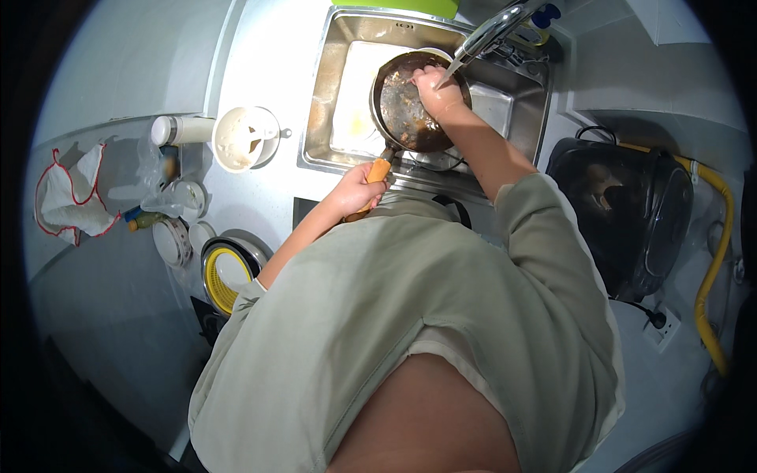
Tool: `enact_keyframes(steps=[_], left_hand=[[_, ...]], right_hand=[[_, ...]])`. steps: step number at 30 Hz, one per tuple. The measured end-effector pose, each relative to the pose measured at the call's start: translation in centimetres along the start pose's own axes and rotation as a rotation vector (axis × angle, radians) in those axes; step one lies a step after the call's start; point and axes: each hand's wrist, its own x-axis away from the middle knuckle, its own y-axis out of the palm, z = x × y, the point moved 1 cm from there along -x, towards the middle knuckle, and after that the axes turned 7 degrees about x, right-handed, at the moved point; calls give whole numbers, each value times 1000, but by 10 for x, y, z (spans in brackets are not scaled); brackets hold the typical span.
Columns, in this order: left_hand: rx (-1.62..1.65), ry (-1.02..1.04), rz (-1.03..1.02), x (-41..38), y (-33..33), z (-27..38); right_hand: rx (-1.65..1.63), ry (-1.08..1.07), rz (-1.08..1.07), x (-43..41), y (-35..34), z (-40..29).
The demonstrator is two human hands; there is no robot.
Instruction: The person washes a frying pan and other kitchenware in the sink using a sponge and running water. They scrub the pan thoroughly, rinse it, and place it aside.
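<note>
My left hand is wrapped around the orange-brown handle of a dark frying pan. The pan is over the stainless steel sink, and brown and yellowish food bits lie on its wet inside. My right hand is inside the pan at its right, fingers curled down towards the pan's surface. Whether anything is under those fingers is hidden. Water runs from the chrome faucet onto the back of that hand. Behind the pan, the rim of a pale dish peeks out.
Left of the sink stands a soiled white bowl with a white bottle beside it. Stacked bowls and a yellow colander sit nearer my left arm. To the right are a black lidded appliance and a yellow hose.
</note>
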Motion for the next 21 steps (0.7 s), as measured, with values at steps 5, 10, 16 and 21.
enact_keyframes(steps=[5, 10, 16, 21], left_hand=[[-10, 32, 28, 2, 0, -8], [-54, -9, 16, 5, -2, -18], [-54, -4, 2, 4, -5, -26], [-8, 4, 8, 5, -2, -18]], right_hand=[[-45, 20, -77, 16, 4, -3], [-75, 193, -308, 20, 1, 3], [-242, 113, -294, 32, 20, 11], [-106, 155, -135, 31, 5, -5]])
